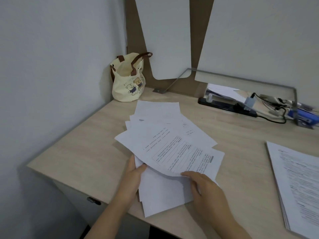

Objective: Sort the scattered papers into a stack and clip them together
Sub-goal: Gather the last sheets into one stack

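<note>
a cream tote bag (128, 78) with brown handles and bear prints stands in the far left corner of the desk (77, 157), just beyond the farthest sheet of the papers (165, 144) but apart from it. a black power strip (224, 105) lies along the back right, with plugs and dark cables (274, 118) trailing to a blue object (307, 117) at the right edge of view; what that object is cannot be told. a second stack of printed sheets (296, 183) lies at the near right, well apart from the loose ones. the papers lie fanned and overlapping in the middle of the desk, corners pointing different ways, the lowest sheets reaching close to the near edge. the left hand (133, 173) holds the pile at its left side, thumb on top and fingers hidden beneath the sheets. the right hand (205, 188) rests on the lower sheets with fingers loosely extended, its forefinger at the near edge of a top sheet that curves upward. bare desk runs from the papers to the left edge, between papers and power strip, and between papers and the second stack. the surface is pale wood-grain laminate. the desk sits in a corner with a plain white wall on the left, a brown back panel carrying white rounded boards, and a clear framed panel (241, 78) at the back right. a small dark latch (93, 200) shows below the front edge.
</note>
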A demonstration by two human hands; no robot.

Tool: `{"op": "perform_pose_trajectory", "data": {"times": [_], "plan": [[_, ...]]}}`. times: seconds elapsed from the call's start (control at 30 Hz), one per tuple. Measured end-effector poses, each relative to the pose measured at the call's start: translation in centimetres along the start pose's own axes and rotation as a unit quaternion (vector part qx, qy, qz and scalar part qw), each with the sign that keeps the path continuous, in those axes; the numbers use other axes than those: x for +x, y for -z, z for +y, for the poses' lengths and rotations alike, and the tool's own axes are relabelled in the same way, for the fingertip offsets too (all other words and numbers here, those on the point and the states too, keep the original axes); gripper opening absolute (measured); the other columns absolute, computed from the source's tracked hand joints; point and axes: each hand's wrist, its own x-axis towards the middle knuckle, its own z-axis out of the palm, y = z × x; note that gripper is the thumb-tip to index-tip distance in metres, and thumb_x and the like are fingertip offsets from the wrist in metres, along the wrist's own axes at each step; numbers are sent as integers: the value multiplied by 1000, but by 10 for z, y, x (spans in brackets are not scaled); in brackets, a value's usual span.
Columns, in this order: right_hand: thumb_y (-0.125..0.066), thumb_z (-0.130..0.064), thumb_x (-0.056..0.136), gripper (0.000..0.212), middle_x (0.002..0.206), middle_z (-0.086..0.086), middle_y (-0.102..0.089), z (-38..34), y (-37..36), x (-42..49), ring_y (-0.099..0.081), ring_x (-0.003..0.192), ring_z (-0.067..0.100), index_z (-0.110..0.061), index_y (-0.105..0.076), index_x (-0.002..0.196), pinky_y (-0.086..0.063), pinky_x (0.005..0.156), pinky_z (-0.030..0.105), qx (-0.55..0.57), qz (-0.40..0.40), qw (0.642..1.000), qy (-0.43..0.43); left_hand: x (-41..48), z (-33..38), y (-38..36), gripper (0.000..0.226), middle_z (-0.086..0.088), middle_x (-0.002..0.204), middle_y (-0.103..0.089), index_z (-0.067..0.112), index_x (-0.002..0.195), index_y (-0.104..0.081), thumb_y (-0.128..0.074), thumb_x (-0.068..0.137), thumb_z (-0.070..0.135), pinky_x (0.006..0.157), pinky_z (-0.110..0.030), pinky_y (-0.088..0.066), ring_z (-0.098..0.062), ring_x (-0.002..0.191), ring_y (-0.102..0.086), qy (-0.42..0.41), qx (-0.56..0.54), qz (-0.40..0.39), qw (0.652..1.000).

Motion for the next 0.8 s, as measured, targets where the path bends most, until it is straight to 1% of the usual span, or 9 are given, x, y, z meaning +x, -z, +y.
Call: {"op": "perform_pose_trajectory", "data": {"times": [0.07,0.13,0.27,0.37,0.43,0.5,0.57,0.67,0.8], "plan": [[-51,-7,91,39,100,-24,-65,8,10,7,-58,101,-2,-44,-63,88,-38,73,7,88,13,996,-17,2,0,4,34,2,116,-69,33,121,-54,-53,92,15,92,-42,-51,-19,106,-65,4,-5,-12,1000],[-53,4,88,46,102,-20,-65,20,25,15,-56,100,-7,-40,-63,78,-38,79,4,159,51,986,-14,5,3,10,33,1,110,-71,30,120,-56,-51,92,11,80,-34,-55,-19,100,-68,11,-18,-19,1000],[-52,3,87,38,123,-15,-51,43,58,28,-46,113,1,-27,-67,69,-32,94,23,240,69,963,-100,8,11,25,30,-3,102,-74,17,118,-60,-49,91,9,64,-25,-57,-18,91,-71,30,-25,-41,998],[-49,-6,92,23,134,-3,-42,59,68,33,-46,110,9,-18,-68,96,-35,90,26,293,104,932,-185,11,16,35,38,-4,117,-69,19,127,-54,-46,91,7,78,-32,-57,-22,106,-66,52,-52,-81,994],[-46,-8,94,30,118,5,-53,66,65,36,-54,98,14,-15,-53,122,-41,91,28,386,117,879,-254,12,16,38,40,-5,121,-67,17,129,-53,-46,91,7,84,-35,-55,-24,109,-64,63,-55,-93,992],[-49,-7,89,33,114,11,-58,70,60,40,-59,96,21,-13,-48,122,-43,96,37,520,108,797,-289,13,15,36,41,-5,121,-66,18,130,-52,-46,91,6,88,-38,-52,-24,110,-64,70,-46,-97,992],[-57,-15,81,49,121,17,-56,67,53,44,-59,97,23,-4,-46,127,-45,90,38,608,109,725,-305,14,13,34,41,-5,120,-67,18,130,-51,-45,91,4,85,-37,-55,-24,108,-65,76,-34,-99,992],[-45,-15,94,36,120,12,-60,54,38,52,-61,101,22,-5,-48,128,-47,83,34,594,95,735,-313,16,12,32,40,-6,119,-67,16,130,-51,-45,92,4,78,-33,-58,-24,106,-66,85,-14,-87,992],[-48,2,91,36,112,13,-63,44,18,68,-63,90,23,-4,-50,126,-49,76,35,529,74,773,-342,15,15,29,41,-7,121,-66,17,130,-51,-44,92,1,81,-34,-57,-25,108,-65,98,6,-80,992]]}}
